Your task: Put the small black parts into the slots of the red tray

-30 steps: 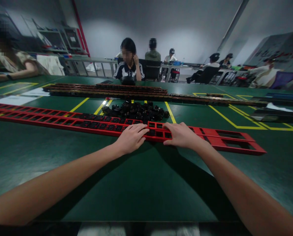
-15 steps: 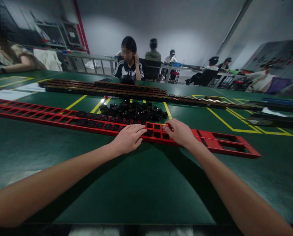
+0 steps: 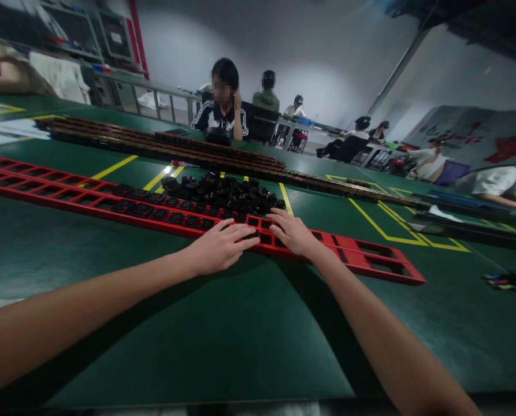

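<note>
A long red frame (image 3: 350,249) with two rows of rectangular openings lies across the green table (image 3: 223,335). Black socket-like inserts (image 3: 168,215) fill the openings left of my hands. My left hand (image 3: 218,247) rests over the front row, its fingers stretched to the right across the frame. Over the openings just right of it is my right hand (image 3: 293,232), fingers extended and slightly bent, with nothing visible in them. Its thumb is near the frame's bars. Behind the frame sits a loose pile of black parts (image 3: 227,193).
Several long dark strips (image 3: 162,144) lie stacked beyond the pile. Yellow tape lines (image 3: 372,222) mark the table. Dark rails (image 3: 470,228) and a small bundle of coloured pieces (image 3: 511,281) lie at right. A person (image 3: 223,104) sits across the table; others sit farther back.
The view has swung a little to the right. My right hand's fingers have gone from pinched at the frame's yellow-lit back bar to stretched out. My left hand stays on the frame, fingers more spread.
</note>
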Available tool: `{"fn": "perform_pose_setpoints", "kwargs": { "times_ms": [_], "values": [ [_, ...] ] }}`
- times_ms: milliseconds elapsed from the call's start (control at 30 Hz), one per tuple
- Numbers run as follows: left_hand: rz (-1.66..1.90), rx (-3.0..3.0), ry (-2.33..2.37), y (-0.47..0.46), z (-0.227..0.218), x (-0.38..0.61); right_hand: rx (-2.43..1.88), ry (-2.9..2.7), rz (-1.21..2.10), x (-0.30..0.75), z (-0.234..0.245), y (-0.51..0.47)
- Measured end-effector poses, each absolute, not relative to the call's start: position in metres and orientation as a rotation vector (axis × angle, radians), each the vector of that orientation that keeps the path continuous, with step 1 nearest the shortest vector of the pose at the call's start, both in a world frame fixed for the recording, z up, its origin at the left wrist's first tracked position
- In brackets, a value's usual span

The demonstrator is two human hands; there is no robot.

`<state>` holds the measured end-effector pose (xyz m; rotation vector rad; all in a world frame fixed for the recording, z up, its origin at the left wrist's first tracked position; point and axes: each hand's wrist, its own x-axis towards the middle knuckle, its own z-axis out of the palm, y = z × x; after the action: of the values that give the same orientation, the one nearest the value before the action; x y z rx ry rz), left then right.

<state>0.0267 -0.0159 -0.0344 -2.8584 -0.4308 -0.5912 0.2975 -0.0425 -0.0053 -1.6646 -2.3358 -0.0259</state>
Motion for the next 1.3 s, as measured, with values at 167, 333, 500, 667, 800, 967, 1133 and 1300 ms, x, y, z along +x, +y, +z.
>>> {"fn": "perform_pose_setpoints", "kwargs": {
  "times_ms": [167,333,500,667,800,967,1133,1300],
  "values": [
    [-0.601,-2.879,-0.448,-0.017,-0.033,0.027,-1.668,-2.320,0.106,0.301,-0.013,-0.041],
    [-0.615,-2.898,-0.459,-0.016,-0.032,0.030,-1.656,-2.120,-0.020,0.312,-0.014,-0.021],
    [-0.633,-2.914,-0.445,-0.016,-0.031,0.032,-1.981,-1.905,-0.086,0.304,-0.007,0.030],
    [-0.624,-2.914,-0.441,-0.015,-0.031,0.033,-2.000,-2.108,-0.065,0.283,-0.009,0.051],
    [-0.622,-2.933,-0.434,-0.014,-0.033,0.033,-1.982,-2.060,-0.218,0.287,-0.010,0.040],
    [-0.633,-2.948,-0.433,-0.014,-0.033,0.032,-1.820,-2.009,-0.276,0.295,-0.010,0.036],
    [-0.628,-2.963,-0.448,-0.015,-0.031,0.031,-1.819,-1.878,-0.289,0.297,-0.013,0.041],
    [-0.613,-2.964,-0.456,-0.014,-0.031,0.031,-1.959,-2.143,-0.073,0.289,-0.008,0.036]
  ]
}}
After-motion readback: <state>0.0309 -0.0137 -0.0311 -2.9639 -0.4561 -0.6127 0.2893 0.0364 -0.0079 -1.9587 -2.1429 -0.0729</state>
